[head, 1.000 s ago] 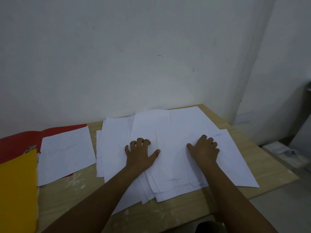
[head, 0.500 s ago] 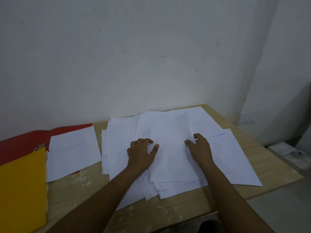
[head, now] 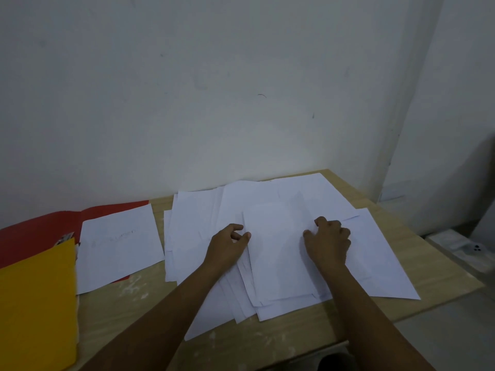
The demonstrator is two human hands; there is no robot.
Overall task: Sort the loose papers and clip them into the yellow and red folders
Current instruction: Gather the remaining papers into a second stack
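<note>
Nearest the viewer, both forearms reach forward over the front edge of the wooden table point(head: 267, 341). The left hand point(head: 227, 246) rests on the loose papers point(head: 281, 236) with fingers curled, thumb and forefinger close on the left edge of the top sheet point(head: 278, 253) — whether it actually pinches that edge I cannot tell. The right hand point(head: 328, 242) has its fingers bent onto the sheet's right edge and seems to grip it there, though the contact is not clear. That sheet lies between the two hands, its long axis running away from the person, so either hand is equally near and a lift would likely go straight up. To the left, well apart from the pile, the yellow folder point(head: 37, 303) lies at the table's near corner. Beyond it the red folder point(head: 37, 234) lies open with a single sheet point(head: 120, 245) on it — the left hand is the nearer to both.
</note>
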